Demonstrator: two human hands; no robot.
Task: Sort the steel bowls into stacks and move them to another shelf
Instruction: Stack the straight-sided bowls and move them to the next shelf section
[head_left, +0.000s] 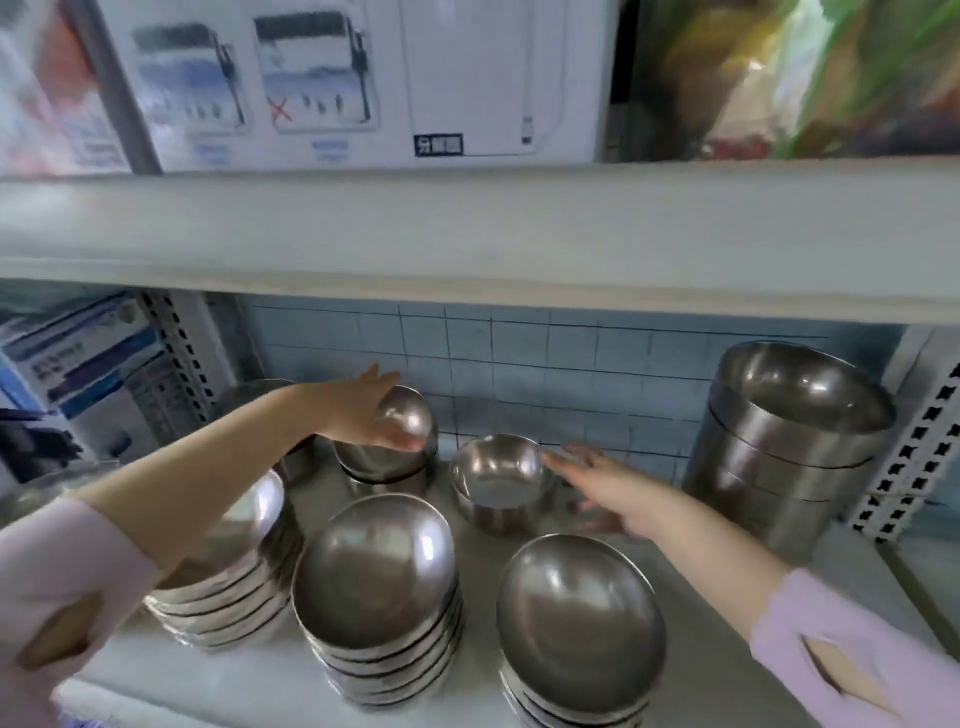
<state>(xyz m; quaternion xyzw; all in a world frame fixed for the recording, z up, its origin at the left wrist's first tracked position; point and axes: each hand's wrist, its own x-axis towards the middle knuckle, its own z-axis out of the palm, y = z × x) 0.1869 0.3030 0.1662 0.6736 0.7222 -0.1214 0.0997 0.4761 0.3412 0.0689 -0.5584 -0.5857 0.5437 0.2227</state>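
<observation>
Steel bowls stand in stacks on a grey shelf (691, 535). My left hand (358, 405) grips a small steel bowl (408, 415), tilted on its side, over a short stack of small bowls (384, 462) at the back. My right hand (602, 486) is open with fingers spread, just right of a single small upright bowl (496, 480). Nearer me stand three stacks of wider bowls: the left stack (228, 587), the middle stack (379, 597) and the right stack (582, 623).
A tall stack of large deep steel bowls (784, 447) fills the back right corner. An upper shelf board (467, 234) hangs low overhead, with white boxes (337, 83) on it. A perforated upright (914, 447) bounds the right side, and boxes (83, 358) sit beyond the left upright.
</observation>
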